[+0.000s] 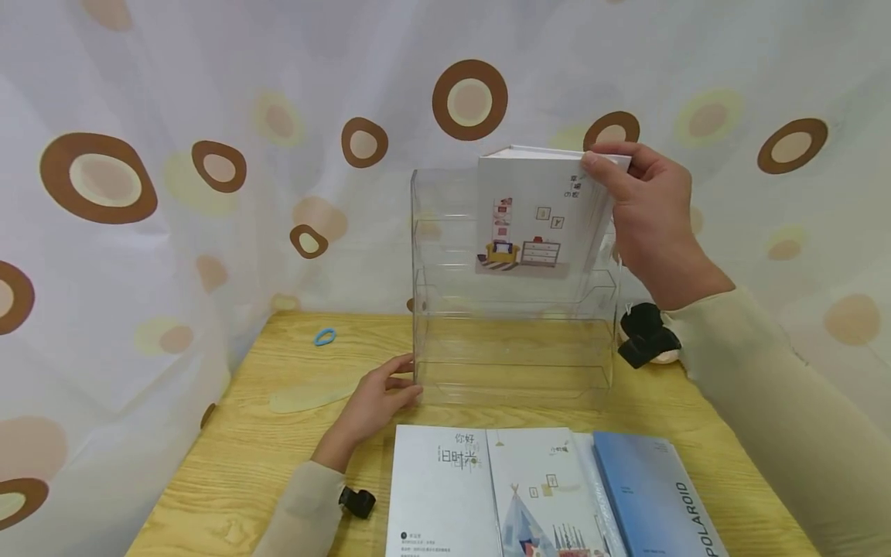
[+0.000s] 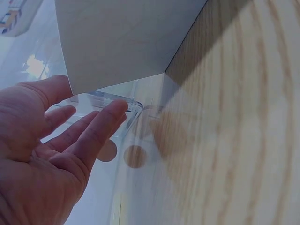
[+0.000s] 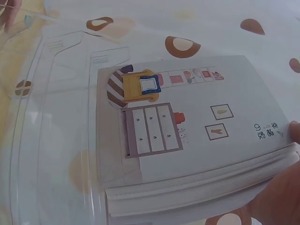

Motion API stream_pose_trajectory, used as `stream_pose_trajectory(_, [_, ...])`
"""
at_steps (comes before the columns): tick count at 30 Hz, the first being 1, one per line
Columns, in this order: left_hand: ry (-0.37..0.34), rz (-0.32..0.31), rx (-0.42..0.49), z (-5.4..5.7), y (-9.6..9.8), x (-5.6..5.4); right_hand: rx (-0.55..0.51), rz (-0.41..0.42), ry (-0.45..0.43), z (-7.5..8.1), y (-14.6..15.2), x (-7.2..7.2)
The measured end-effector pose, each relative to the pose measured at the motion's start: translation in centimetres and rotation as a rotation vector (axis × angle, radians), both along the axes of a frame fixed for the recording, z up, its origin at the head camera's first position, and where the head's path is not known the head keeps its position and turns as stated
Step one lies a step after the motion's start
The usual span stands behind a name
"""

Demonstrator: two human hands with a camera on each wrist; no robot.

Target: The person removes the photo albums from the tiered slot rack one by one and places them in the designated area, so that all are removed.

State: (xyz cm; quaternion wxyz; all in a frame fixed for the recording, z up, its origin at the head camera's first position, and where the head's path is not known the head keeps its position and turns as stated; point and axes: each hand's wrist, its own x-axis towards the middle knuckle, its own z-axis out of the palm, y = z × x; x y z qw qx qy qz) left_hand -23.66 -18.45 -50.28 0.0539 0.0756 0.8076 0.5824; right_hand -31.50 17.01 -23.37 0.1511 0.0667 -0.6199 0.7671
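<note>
A clear tiered plastic rack (image 1: 515,379) stands upright on the wooden table. My right hand (image 1: 650,205) pinches the upper right corner of a white notebook (image 1: 518,193), thumb in front. Its cover shows a yellow armchair and a chest of drawers. In the right wrist view the notebook (image 3: 201,154) is upright at the rack's upper tiers; whether its lower edge is inside a tier, I cannot tell. My left hand (image 1: 376,398) is at the rack's lower left side, fingertips against or very near it. The left wrist view shows those fingers (image 2: 96,136) extended and slightly spread.
In front of the rack lie a white notebook (image 1: 442,480), one with a tent picture (image 1: 529,472) and a blue one marked POLAROID (image 1: 643,495). A blue ring (image 1: 324,336) is at the back left. A patterned curtain (image 1: 390,70) hangs behind the table.
</note>
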Motion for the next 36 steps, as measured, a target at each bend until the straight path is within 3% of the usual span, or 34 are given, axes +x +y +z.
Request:
stream_pose_trajectory(13, [0.005, 0.013, -0.003, -0.2, 0.1, -0.1, 0.109, 0.008, -0.004, -1.7, 3.6, 4.6])
stream_pose_trajectory(20, [0.001, 0.003, -0.007, 0.0, 0.2, 0.0, 0.24, -0.037, -0.09, -3.1, 5.9, 6.9])
stream_pose_trajectory(27, [0.002, 0.006, -0.01, 0.1, 0.3, 0.1, 0.272, -0.035, -0.136, -5.0, 8.9, 9.2])
stream_pose_trajectory(30, [0.003, 0.014, -0.011, 0.1, 0.3, 0.1, 0.343, -0.071, -0.149, -5.9, 10.1, 10.2])
stream_pose_trajectory(34, [-0.009, 0.023, -0.006, -0.1, 0.3, 0.0, 0.268, -0.066, -0.106, -7.4, 11.6, 11.3])
stream_pose_trajectory(36, [0.002, 0.02, -0.008, -0.2, 0.3, 0.0, 0.155, -0.02, -0.064, -8.2, 12.5, 11.7])
